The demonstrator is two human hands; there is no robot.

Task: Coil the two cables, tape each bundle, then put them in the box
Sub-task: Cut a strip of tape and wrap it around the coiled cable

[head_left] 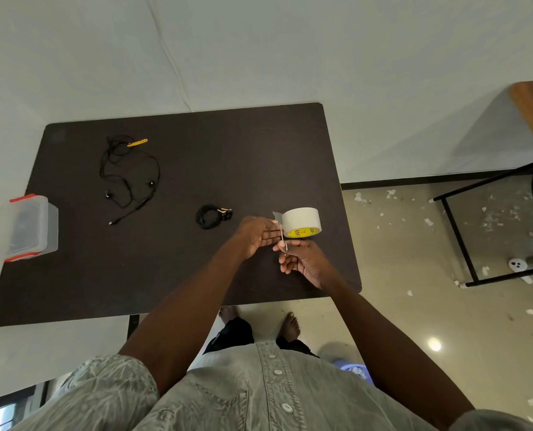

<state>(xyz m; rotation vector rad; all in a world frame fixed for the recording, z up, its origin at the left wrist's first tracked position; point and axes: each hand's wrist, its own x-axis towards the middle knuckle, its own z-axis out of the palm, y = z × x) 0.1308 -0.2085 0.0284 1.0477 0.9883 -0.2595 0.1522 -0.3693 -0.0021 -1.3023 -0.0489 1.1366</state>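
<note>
My left hand point(256, 235) pinching tape end off the roll point(301, 222), my right hand point(302, 259) gripping small scissors point(283, 241), coiled cable point(210, 215) beside on table point(196, 259)

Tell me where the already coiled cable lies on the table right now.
In the head view the coiled cable lies near the middle of the dark table, just left of the left hand and the tape roll.

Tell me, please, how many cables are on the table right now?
2. A loose cable lies spread out at the far left of the table; a coiled cable sits near the middle, just left of the hands. The box's inside is too blurred to check.
</note>
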